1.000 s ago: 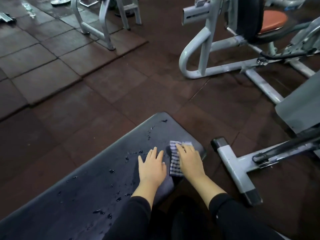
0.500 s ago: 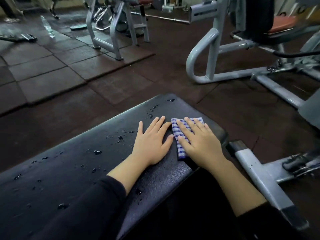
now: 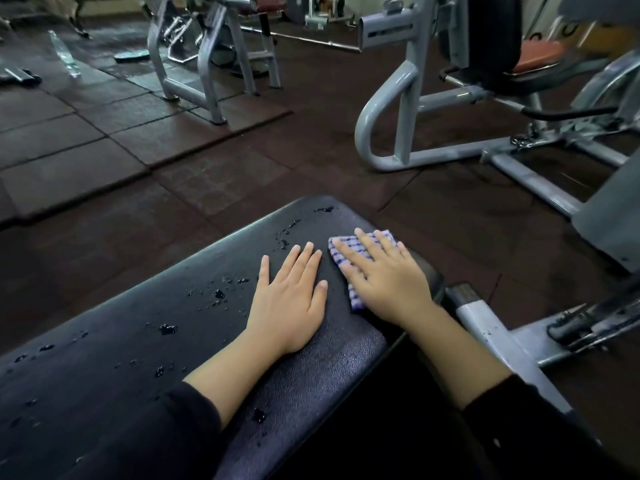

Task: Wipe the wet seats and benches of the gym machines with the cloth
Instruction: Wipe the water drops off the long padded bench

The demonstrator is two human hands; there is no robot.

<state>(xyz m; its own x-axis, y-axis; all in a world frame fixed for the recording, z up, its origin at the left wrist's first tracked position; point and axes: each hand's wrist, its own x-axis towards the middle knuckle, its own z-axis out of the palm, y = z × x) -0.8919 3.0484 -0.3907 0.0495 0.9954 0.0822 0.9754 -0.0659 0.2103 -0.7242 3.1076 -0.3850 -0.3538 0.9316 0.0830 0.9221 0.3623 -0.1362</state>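
A black padded bench (image 3: 145,341) runs from the lower left to the middle, with water drops (image 3: 219,294) scattered over its far side. My right hand (image 3: 384,275) lies flat on a blue-and-white checked cloth (image 3: 337,255) near the bench's right end, pressing it onto the pad. My left hand (image 3: 289,296) rests flat on the bare pad just left of the cloth, fingers apart and holding nothing. An orange seat (image 3: 540,55) of another machine shows at the upper right.
The bench's grey metal foot (image 3: 485,327) juts out on the right. A grey tubular machine frame (image 3: 398,98) stands beyond it, and another grey rack (image 3: 207,57) at the upper left. A plastic bottle (image 3: 64,53) stands on the dark rubber floor tiles (image 3: 86,150).
The view has tilted up and closer to the bench. My right hand has pushed the cloth a little farther toward the bench's end; my left hand stays flat beside it.
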